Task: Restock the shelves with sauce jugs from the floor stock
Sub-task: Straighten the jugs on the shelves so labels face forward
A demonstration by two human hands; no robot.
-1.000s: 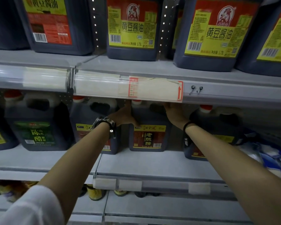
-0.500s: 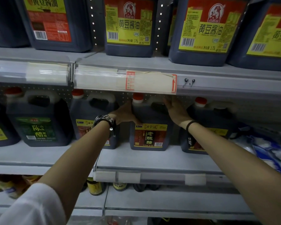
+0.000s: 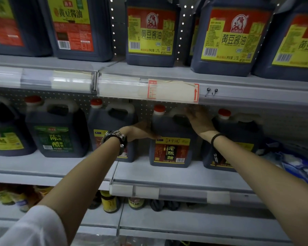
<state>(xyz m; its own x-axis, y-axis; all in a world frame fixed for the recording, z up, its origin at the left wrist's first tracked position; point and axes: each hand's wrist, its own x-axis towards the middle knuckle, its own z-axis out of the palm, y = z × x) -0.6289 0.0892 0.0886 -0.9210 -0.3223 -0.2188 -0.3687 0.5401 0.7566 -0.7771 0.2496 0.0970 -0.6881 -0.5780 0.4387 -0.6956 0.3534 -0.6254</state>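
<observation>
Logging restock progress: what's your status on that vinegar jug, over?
Hands: left hand flat on side of red-label jug; right hand over its handle, grip blurred. Jug upright on middle shelf. Close alongside: left neighbour, right neighbour.

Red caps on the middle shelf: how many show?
4: first red plastic cap above the green label, second right of it, third above the red label, fourth rightmost. Leftmost jug's cap may be hidden.

Grey metal shelves [image 3: 167,176] in tiers, perforated back panel [image 3: 144,110] behind, clear price-label strip [image 3: 124,87] along the upper edge, dim light overall
</observation>
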